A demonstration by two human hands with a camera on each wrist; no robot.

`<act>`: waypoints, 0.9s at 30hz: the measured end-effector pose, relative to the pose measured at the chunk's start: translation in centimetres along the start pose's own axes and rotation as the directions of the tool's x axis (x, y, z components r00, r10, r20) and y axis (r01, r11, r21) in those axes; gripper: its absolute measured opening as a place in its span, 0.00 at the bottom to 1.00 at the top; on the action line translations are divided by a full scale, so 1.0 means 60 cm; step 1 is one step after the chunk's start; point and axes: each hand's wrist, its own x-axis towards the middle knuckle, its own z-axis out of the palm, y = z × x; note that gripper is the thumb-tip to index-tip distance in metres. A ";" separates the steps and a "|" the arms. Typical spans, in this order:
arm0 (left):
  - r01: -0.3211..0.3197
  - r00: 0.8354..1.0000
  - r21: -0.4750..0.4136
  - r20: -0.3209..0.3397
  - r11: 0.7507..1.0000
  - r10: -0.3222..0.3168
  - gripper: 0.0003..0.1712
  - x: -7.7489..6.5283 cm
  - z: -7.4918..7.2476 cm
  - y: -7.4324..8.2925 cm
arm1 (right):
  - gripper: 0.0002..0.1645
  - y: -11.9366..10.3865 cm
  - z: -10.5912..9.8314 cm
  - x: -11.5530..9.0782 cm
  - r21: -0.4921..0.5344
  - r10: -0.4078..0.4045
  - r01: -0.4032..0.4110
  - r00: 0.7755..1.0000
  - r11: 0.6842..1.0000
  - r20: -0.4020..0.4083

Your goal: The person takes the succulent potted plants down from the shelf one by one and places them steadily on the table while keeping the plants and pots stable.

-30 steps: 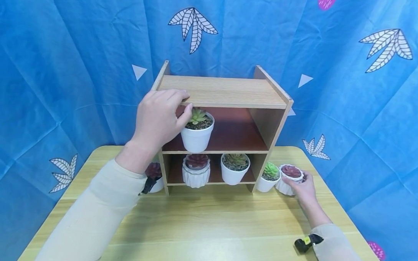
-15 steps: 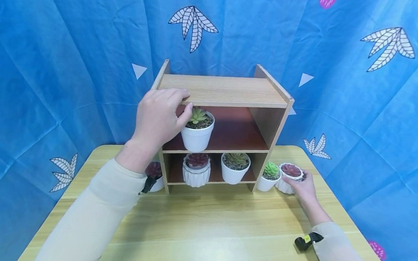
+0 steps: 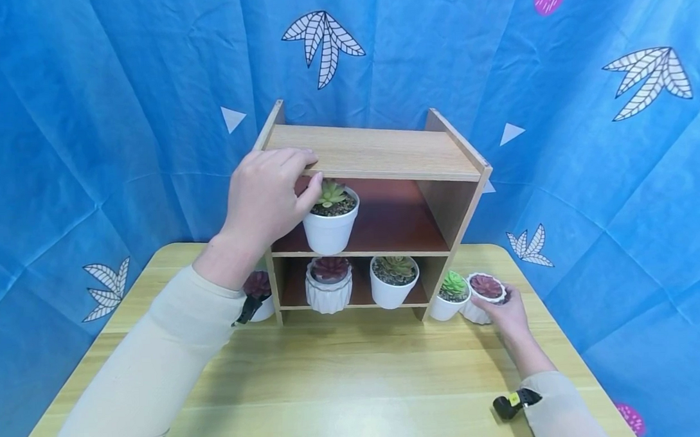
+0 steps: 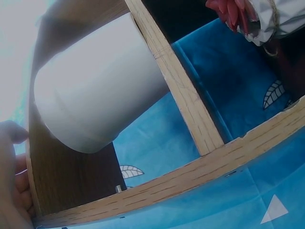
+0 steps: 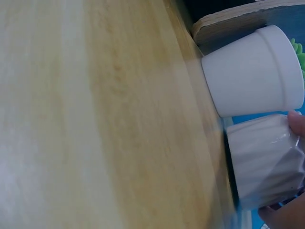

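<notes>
My left hand point(image 3: 270, 189) grips the front edge of the wooden shelf's top board point(image 3: 376, 152) near its left end. Just beneath stands a smooth white pot with a green succulent point(image 3: 330, 229), partly hidden by the thumb. At the right of the table, my right hand point(image 3: 508, 312) holds a ribbed white pot with a dark red succulent point(image 3: 475, 312), thumb and fingers on opposite sides. That pot sits close beside a smooth white pot with a bright green succulent point(image 3: 448, 305), which stands against the shelf's right side.
On the lower level are a ribbed pot with a red succulent point(image 3: 329, 293) and a smooth pot with a dull green one point(image 3: 394, 294). Another red succulent point(image 3: 257, 286) stands left of the shelf, partly behind my left wrist. A blue curtain point(image 3: 379, 57) hangs behind the wooden table point(image 3: 344, 386).
The ribbed pot in my right hand has shifted very slightly left, toward the bright green succulent's pot. My left hand keeps its place on the shelf.
</notes>
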 end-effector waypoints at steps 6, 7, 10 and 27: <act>-0.002 1.000 0.002 -0.007 1.000 0.002 0.20 -0.001 -0.001 -0.001 | 0.59 -0.003 -0.005 0.001 -0.020 -0.013 0.014 0.998 1.000 0.065; -0.003 1.000 0.002 -0.007 1.000 0.003 0.20 -0.001 -0.001 -0.001 | 0.59 -0.004 -0.006 0.001 -0.027 -0.016 0.018 0.997 0.999 0.079; -0.005 1.000 0.000 -0.006 1.000 0.005 0.20 0.000 -0.001 -0.001 | 0.58 -0.007 -0.008 -0.001 -0.018 -0.015 0.017 0.993 1.000 0.113; -0.005 1.000 -0.012 -0.006 1.000 0.005 0.20 -0.001 0.000 -0.001 | 0.59 -0.016 -0.014 0.001 -0.030 -0.020 0.025 0.987 0.999 0.158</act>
